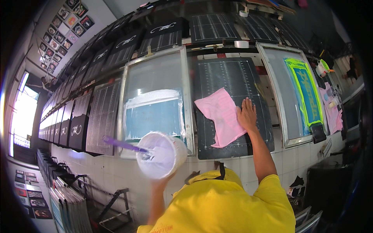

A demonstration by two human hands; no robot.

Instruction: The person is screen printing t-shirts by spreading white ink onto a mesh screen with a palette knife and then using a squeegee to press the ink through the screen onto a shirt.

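Note:
My left hand (pixel 164 181) holds up a white tub (pixel 179 152) from beneath and beside it; most of its fingers are hidden. Inside the tub is white paste, probably ink, and a purple stick-like tool (pixel 121 143) leans out over the rim to the left. My right hand (pixel 247 113) lies flat, fingers stretched out, at the right edge of a crumpled pink cloth (pixel 222 116). Under both is a black printing board (pixel 221 73) marked with white ruler lines. Left of it lies a framed screen (pixel 155 73) with white ink above its blue area.
Another framed screen (pixel 274 77) with a neon-yellow border lies to the right. Beyond it are a small pail (pixel 321 68) and a second pink cloth (pixel 331 112). More black boards line the far side, some carrying black fabric (pixel 165 26) with white prints. Frames (pixel 69 206) stand lower left.

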